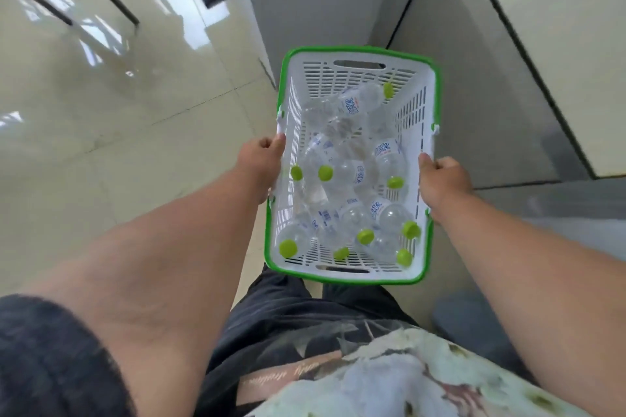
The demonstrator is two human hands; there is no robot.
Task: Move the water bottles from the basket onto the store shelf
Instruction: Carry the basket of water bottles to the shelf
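1. The left hand (262,159) is clenched on the left rim of the basket (352,59), thumb laid over the edge, forearm stretched forward.
2. The right hand (442,179) is clenched on the right rim, opposite the left, arm likewise extended.
3. The white slotted basket with a green rim is held off the floor, in front of the dark trousers (288,332).
4. Clear water bottles (359,101) with blue labels are heaped lying down inside; nine lime-green caps (288,248) can be counted, most near the basket's near end, one at its far right corner.
5. Grey cabinet panels (474,78) are seen beyond and to the right; glossy tiled floor (118,95) lies to the left.
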